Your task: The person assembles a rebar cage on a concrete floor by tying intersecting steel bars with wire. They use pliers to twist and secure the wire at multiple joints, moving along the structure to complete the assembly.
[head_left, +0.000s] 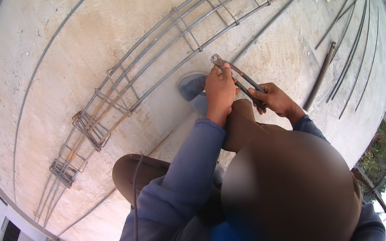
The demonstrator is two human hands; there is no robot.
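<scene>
In the head view, a pair of dark-handled pincers [249,79] is held in front of the person's raised knee, above the concrete floor [62,71] and just beside a boot [192,85]. The left hand [220,90] is closed on the tool near its head, with the thumb and a finger pressed against the metal. The right hand [276,99] is wrapped about the handles lower down, which are spread somewhat apart. Whether anything is pinched between the biting edges cannot be told (the head is small here).

A steady grip is best served by supporting the neck lightly with the left hand, while the opening and closing of the handles is left to the right. The left fingertips should be held clear of the biting edges and the pivot, where skin could be nipped. The handles are better gripped toward their ends, so that more leverage is gained from less effort.

Room should also be judged: a loose bar [265,28] lies just beyond the tool's head, and the rebar cage [200,49] stretches past it, well within reach of a careless swing. With the knee so near, the handles should be worked without the leg being struck.
</scene>
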